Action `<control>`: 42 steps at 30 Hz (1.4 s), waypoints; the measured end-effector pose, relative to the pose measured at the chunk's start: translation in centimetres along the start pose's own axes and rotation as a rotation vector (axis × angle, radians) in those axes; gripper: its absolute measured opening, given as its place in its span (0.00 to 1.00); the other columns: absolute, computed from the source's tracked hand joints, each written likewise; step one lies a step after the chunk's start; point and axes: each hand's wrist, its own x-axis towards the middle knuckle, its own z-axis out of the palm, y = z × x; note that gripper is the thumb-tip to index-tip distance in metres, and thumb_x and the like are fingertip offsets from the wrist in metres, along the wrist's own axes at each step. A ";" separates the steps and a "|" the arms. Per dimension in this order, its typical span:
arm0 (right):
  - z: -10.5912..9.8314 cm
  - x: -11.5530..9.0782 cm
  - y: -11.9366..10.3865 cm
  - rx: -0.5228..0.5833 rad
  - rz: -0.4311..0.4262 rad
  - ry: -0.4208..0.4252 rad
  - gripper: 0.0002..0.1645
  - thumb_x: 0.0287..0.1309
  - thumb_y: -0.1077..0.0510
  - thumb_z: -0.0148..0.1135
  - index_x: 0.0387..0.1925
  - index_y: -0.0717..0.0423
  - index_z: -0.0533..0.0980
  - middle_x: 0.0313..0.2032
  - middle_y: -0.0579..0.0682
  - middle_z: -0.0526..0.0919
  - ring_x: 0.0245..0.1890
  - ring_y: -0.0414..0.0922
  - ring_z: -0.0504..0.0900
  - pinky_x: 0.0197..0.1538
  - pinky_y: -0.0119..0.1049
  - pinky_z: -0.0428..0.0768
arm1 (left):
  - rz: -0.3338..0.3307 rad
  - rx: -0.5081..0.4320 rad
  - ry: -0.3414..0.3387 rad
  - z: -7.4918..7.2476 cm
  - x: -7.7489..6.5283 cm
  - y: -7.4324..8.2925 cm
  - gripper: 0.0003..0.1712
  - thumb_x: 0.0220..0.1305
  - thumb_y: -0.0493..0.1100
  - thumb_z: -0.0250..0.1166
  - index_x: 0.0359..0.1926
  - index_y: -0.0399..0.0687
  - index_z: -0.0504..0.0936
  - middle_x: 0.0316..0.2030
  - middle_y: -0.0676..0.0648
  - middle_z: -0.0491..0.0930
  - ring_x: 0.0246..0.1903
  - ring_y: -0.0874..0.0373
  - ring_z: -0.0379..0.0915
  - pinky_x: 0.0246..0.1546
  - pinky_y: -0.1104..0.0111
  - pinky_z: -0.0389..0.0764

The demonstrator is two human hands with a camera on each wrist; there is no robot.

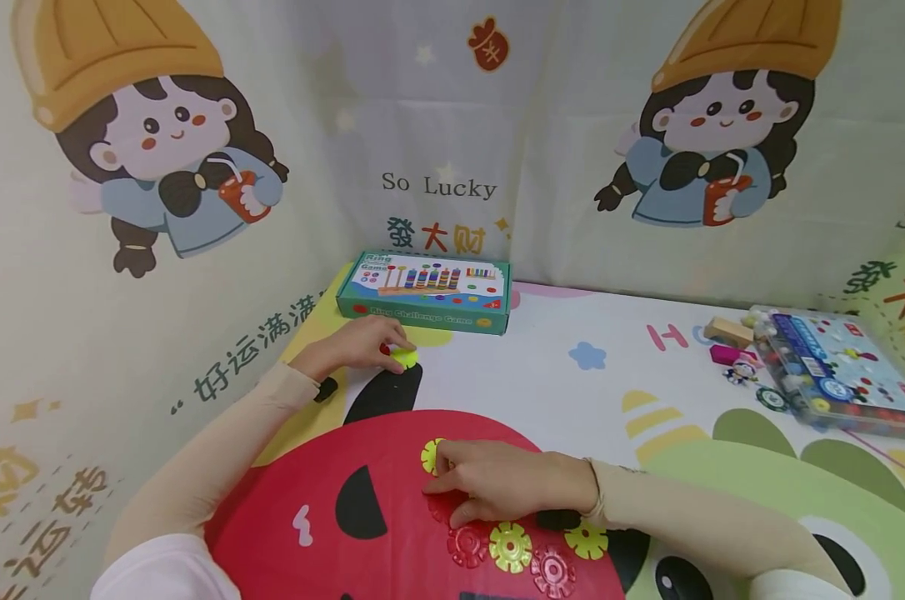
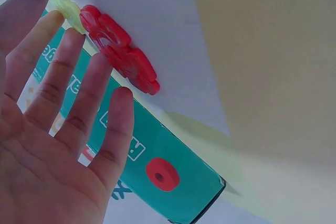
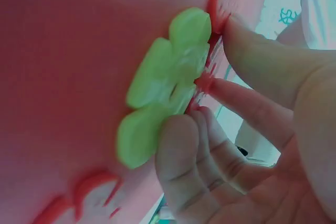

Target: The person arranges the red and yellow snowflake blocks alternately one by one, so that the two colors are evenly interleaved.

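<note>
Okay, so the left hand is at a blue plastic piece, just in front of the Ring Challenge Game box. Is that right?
Not quite: the plastic piece is yellow, not blue, as the head view shows. The left hand is indeed at it, just in front of the Ring Challenge Game box.

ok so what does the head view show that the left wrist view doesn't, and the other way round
Only the head view: the right hand, the row of yellow and red pieces near it, the clear plastic case and the cartoon-printed backdrop.

Only the left wrist view: the palm side of the left hand and most of the red piece by its fingertips.

Both: that hand, the yellow piece beside it and the green box.
</note>
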 end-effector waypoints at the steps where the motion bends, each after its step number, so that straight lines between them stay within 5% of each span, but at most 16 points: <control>1: 0.0 0.1 0.1 0.020 0.012 -0.005 0.32 0.49 0.38 0.66 0.58 0.36 0.75 0.43 0.38 0.73 0.42 0.28 0.69 0.36 0.14 0.70 | -0.004 0.000 -0.001 0.0 -0.1 0.0 0.28 0.49 0.57 0.73 0.54 0.62 0.81 0.47 0.54 0.79 0.42 0.59 0.71 0.41 0.68 0.74; 9: -0.8 0.8 0.1 0.098 0.132 -0.020 0.28 0.41 0.39 0.72 0.45 0.41 0.76 0.42 0.37 0.76 0.41 0.27 0.70 0.40 0.20 0.75 | -0.001 -0.014 0.005 -0.1 -0.2 0.0 0.29 0.48 0.57 0.73 0.54 0.62 0.81 0.47 0.54 0.78 0.43 0.60 0.71 0.42 0.67 0.75; 17: -0.8 0.4 0.8 0.144 0.133 0.050 0.29 0.45 0.39 0.70 0.50 0.42 0.79 0.44 0.39 0.78 0.43 0.29 0.73 0.40 0.19 0.76 | -0.017 -0.001 0.003 0.0 -0.1 -0.2 0.28 0.48 0.57 0.73 0.53 0.63 0.81 0.47 0.54 0.78 0.43 0.60 0.71 0.41 0.68 0.74; 25: -1.4 -0.1 1.9 0.202 0.059 -0.016 0.32 0.42 0.43 0.73 0.53 0.43 0.79 0.44 0.41 0.76 0.44 0.30 0.70 0.39 0.19 0.73 | -0.005 -0.013 0.000 0.0 0.0 -0.2 0.29 0.48 0.57 0.73 0.54 0.62 0.81 0.47 0.54 0.78 0.42 0.60 0.71 0.40 0.68 0.73; 30: -1.6 0.3 2.5 0.217 0.091 0.009 0.32 0.39 0.41 0.75 0.50 0.43 0.80 0.42 0.40 0.78 0.41 0.29 0.72 0.38 0.19 0.74 | -0.004 -0.013 0.007 0.0 0.0 -0.2 0.28 0.48 0.56 0.73 0.53 0.62 0.82 0.46 0.54 0.79 0.42 0.61 0.71 0.39 0.69 0.74; 34: -2.7 1.8 5.2 0.260 0.200 0.101 0.31 0.39 0.41 0.75 0.48 0.44 0.80 0.42 0.40 0.79 0.39 0.33 0.75 0.37 0.23 0.76 | -0.003 -0.013 0.008 -0.1 0.0 -0.2 0.28 0.48 0.56 0.73 0.52 0.61 0.82 0.46 0.54 0.79 0.41 0.60 0.72 0.39 0.68 0.74; 39: -4.4 5.3 10.5 0.250 0.450 0.279 0.32 0.38 0.44 0.77 0.48 0.49 0.80 0.42 0.43 0.80 0.41 0.40 0.76 0.38 0.29 0.78 | -0.014 -0.025 0.001 -0.1 0.2 -0.1 0.27 0.48 0.55 0.73 0.52 0.61 0.82 0.47 0.54 0.79 0.42 0.59 0.72 0.41 0.68 0.75; 42: -4.4 7.5 13.0 0.246 0.538 0.308 0.32 0.39 0.44 0.77 0.48 0.50 0.81 0.42 0.45 0.82 0.43 0.42 0.75 0.41 0.32 0.78 | -0.027 -0.022 -0.004 -0.1 0.2 0.1 0.27 0.47 0.55 0.74 0.52 0.62 0.82 0.46 0.54 0.80 0.43 0.59 0.72 0.42 0.67 0.76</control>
